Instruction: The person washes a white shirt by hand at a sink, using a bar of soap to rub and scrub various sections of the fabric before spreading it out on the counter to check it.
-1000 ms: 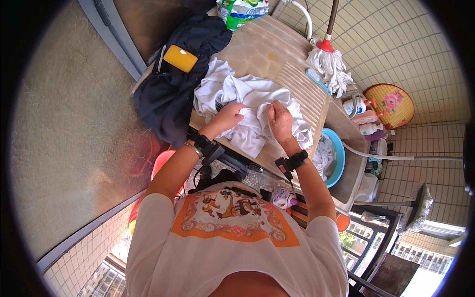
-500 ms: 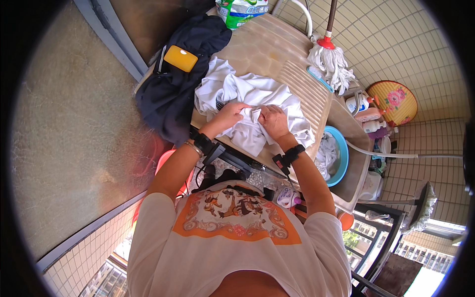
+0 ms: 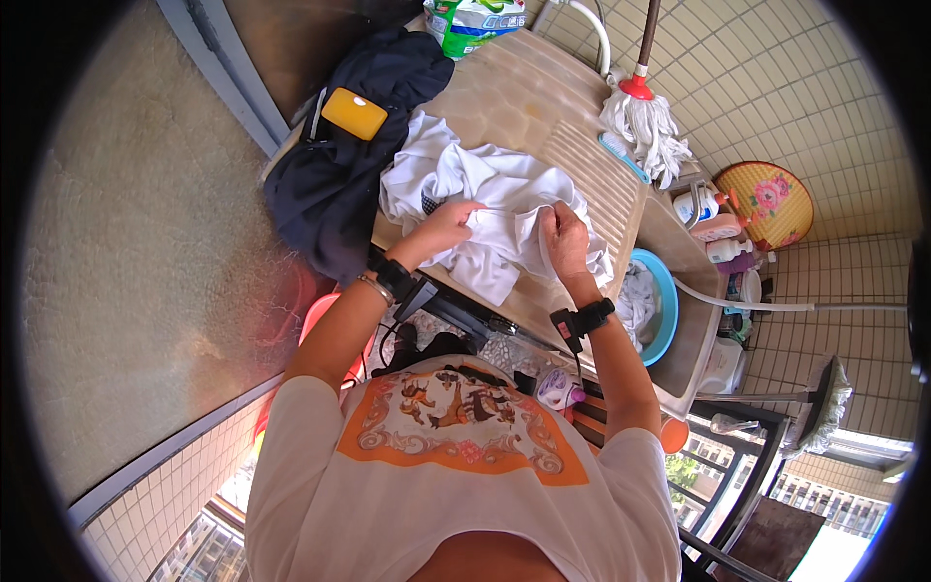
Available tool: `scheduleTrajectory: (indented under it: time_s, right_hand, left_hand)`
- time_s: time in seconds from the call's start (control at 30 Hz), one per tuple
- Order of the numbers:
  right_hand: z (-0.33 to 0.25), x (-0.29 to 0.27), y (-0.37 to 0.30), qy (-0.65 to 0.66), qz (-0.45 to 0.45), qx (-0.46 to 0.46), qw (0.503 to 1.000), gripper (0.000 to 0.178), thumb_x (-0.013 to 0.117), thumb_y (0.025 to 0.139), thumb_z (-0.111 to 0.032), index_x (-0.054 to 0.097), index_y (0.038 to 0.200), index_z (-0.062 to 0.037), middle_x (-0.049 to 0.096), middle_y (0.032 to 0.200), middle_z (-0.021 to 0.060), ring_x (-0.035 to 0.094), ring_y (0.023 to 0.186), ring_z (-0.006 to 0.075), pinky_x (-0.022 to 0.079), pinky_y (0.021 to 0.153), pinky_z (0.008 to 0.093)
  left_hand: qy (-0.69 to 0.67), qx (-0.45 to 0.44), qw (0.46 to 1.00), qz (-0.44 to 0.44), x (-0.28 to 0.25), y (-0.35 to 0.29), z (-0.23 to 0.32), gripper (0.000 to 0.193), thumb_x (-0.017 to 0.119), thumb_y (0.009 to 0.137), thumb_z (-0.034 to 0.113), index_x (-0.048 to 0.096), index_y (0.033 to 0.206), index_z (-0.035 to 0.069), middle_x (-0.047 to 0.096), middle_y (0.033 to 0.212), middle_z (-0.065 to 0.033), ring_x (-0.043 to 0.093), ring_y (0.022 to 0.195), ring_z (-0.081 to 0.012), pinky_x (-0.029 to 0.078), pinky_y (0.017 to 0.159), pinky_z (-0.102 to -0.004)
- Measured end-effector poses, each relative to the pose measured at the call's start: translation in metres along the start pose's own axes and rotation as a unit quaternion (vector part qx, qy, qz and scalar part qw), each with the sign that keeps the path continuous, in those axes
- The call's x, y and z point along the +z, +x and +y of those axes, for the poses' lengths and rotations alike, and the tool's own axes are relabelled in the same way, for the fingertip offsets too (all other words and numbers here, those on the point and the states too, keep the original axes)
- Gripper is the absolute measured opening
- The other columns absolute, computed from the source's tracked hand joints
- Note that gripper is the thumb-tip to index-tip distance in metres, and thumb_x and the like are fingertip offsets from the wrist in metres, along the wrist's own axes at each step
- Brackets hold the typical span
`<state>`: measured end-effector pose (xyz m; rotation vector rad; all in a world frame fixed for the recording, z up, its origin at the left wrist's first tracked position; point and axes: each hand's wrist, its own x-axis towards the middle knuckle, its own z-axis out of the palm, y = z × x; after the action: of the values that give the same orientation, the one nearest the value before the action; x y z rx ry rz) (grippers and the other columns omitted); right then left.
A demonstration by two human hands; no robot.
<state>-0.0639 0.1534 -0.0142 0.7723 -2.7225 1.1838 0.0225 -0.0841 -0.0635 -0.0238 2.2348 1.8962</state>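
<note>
A crumpled white garment (image 3: 495, 179) lies spread over the stone washboard counter in front of me. My left hand (image 3: 448, 225) pinches an edge of its cloth between thumb and fingers. Further right, my right hand (image 3: 565, 241) is closed on another part of the same edge, so a strip of fabric stretches between the two hands. A small dark checked patch (image 3: 431, 205) shows on the cloth beside my left hand. What kind of garment it is, I cannot tell from its folds.
Dark clothing (image 3: 325, 184) with a yellow soap-like block (image 3: 355, 114) on it hangs over the counter's left edge. A blue brush (image 3: 624, 157) rests by the ridged washboard (image 3: 592, 160). At right, a blue basin (image 3: 664, 320) of cloth sits in the sink; a mop (image 3: 645, 126) leans behind.
My right hand has moved a little to the right along the white cloth, widening the gap between my hands. The left hand stays nearly in place.
</note>
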Motion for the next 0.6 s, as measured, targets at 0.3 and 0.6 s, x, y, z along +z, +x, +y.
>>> scheduleTrajectory:
  time_s: [0.3,0.6]
  right_hand:
    - [-0.027,0.057,0.007,0.08,-0.119,-0.113,0.983,0.025,0.084,0.081,-0.012,0.064,0.097,-0.0062,0.068,0.098,0.011,0.064,0.095,0.0357,0.052,0.083,0.0451]
    - [-0.009,0.014,0.006,-0.062,-0.268,-0.044,0.96,0.03,0.076,0.092,-0.027,0.067,0.118,-0.0146,0.071,0.109,0.0072,0.07,0.103,0.0328,0.054,0.086,0.0431]
  left_hand:
    - [0.01,0.013,1.0,-0.008,-0.002,0.002,0.003,0.032,0.061,0.085,-0.006,0.062,0.117,-0.003,0.07,0.104,-0.0031,0.064,0.092,-0.0101,0.051,0.079,-0.0271]
    - [-0.176,0.003,0.984,-0.023,0.006,0.001,0.003,0.057,0.052,0.079,-0.017,0.059,0.135,-0.005,0.07,0.117,-0.0073,0.067,0.104,-0.0141,0.052,0.09,-0.0277]
